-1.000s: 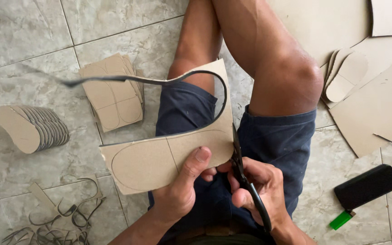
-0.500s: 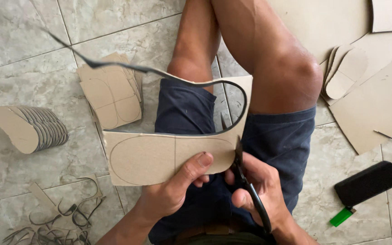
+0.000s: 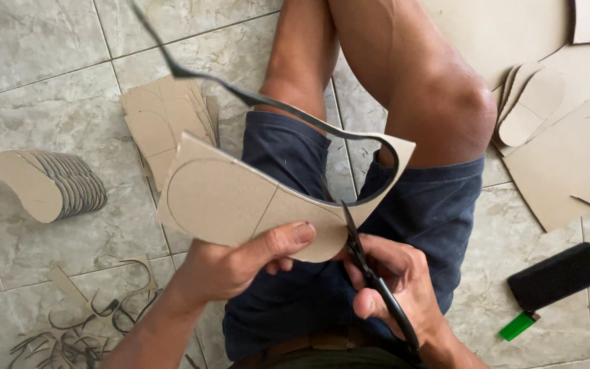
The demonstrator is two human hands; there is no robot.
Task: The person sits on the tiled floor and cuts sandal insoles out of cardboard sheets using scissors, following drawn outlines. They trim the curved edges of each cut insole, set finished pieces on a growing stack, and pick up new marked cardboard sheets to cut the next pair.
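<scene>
Cutting a sole shape out of brown cardboard

Working seated on the floor, the person is holding a flat piece of brown cardboard with a pencilled oval outline (image 3: 240, 205) over the lap. The left hand (image 3: 240, 263) is grasping it from below, thumb pressed on the near edge just left of the blades. The right hand (image 3: 394, 287) is clenched through the handles of the black-handled scissors (image 3: 370, 273), whose blades are biting into the cardboard's lower edge right beside the left thumb. A long, thin curled strip of offcut (image 3: 268, 102) is trailing up and away from the cut, arching over the blue shorts (image 3: 404, 205).

The step in hand looks like trimming along the drawn line, with much of the outline already freed. The next move seems to call for turning the sheet with the left grip so the line keeps feeding into the blades, keeping the thumb clear of them.

Left of the left grip, a fanned stack of cut sole-shaped pieces (image 3: 49, 184) is lying on the grey marbled tile floor (image 3: 35, 68), and a pile of marked cardboard blanks (image 3: 162, 123) is resting beyond the held sheet. Below the left forearm, curled scraps (image 3: 83, 321) are littering the tiles. Right of the scissor grip are lying a black rectangular case (image 3: 558, 277) and a green lighter (image 3: 517, 326); farther off, large cardboard sheets (image 3: 568, 157) and more cut soles (image 3: 530, 102).
</scene>
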